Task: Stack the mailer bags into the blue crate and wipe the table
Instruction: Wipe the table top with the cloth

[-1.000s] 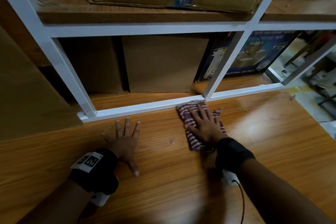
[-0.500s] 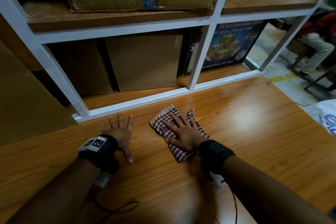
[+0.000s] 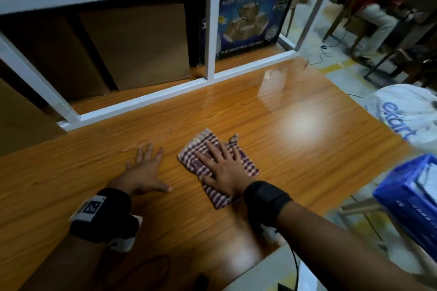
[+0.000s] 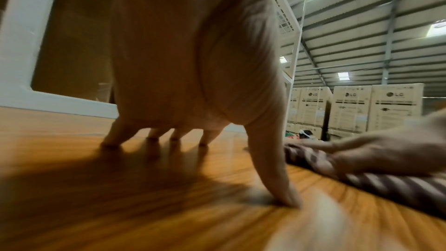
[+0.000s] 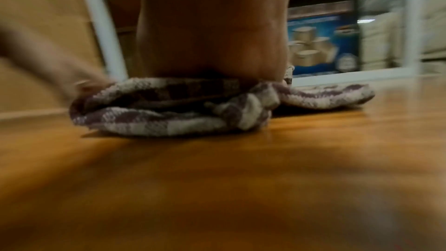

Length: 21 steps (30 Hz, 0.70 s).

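A checked purple-and-white cloth (image 3: 194, 156) lies on the wooden table (image 3: 295, 149). My right hand (image 3: 222, 168) presses flat on it with straight, spread fingers; the cloth (image 5: 169, 106) bunches under the palm in the right wrist view. Just left of it my left hand (image 3: 145, 170) rests flat on the bare wood, fingers spread, holding nothing; its thumb (image 4: 272, 175) touches the table beside the cloth (image 4: 376, 180). The blue crate (image 3: 409, 198) stands off the table's right edge with white bags inside. A white mailer bag (image 3: 406, 113) lies beyond the far right edge.
A white-framed shelf (image 3: 142, 99) borders the table's far side, holding cardboard boxes (image 3: 137, 42) and a blue printed box (image 3: 248, 19). A seated person (image 3: 383, 7) is at the far right. A white box corner (image 3: 264, 274) sits at the near edge.
My right hand has drawn the cloth back from the shelf rail toward me across the table. My left hand stays flat on the wood. The view has swung right, bringing the crate into sight.
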Motion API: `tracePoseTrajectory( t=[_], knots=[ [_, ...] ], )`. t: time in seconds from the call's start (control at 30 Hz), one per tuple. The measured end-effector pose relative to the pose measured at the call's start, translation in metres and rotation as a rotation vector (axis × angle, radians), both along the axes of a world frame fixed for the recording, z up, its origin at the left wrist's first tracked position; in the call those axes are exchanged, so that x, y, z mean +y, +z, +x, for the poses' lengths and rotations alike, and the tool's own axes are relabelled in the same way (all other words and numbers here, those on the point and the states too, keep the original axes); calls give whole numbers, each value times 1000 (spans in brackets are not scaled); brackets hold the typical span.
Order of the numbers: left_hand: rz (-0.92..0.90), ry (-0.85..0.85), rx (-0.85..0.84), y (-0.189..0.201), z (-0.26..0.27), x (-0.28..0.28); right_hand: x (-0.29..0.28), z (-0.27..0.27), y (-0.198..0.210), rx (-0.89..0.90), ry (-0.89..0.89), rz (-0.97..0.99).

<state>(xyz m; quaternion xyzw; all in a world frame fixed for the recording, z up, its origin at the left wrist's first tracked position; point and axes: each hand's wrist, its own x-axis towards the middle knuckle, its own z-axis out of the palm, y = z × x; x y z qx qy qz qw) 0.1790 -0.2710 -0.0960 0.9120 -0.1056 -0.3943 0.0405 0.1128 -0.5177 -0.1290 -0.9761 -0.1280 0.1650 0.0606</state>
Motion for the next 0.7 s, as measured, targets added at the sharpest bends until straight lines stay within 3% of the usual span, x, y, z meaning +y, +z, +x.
tracePoseTrajectory(
  t=[0.1,0.27,0.4,0.6,0.7],
  knots=[
    [-1,-1,9,0,-26,-5,-39,-15,2,-15,-22,-13],
    [42,-11,11,-4,-88,-19,-156,-39,1,-15,-372,8],
    [44,22,14,-8,-131,-31,-167,-66,5,18,-466,27],
    [63,58,-22,-5,-175,-55,-63,-144,5,-13,-23,28],
    [70,76,-45,-7,-195,-63,-65,-168,3,-16,89,20]
  ],
)
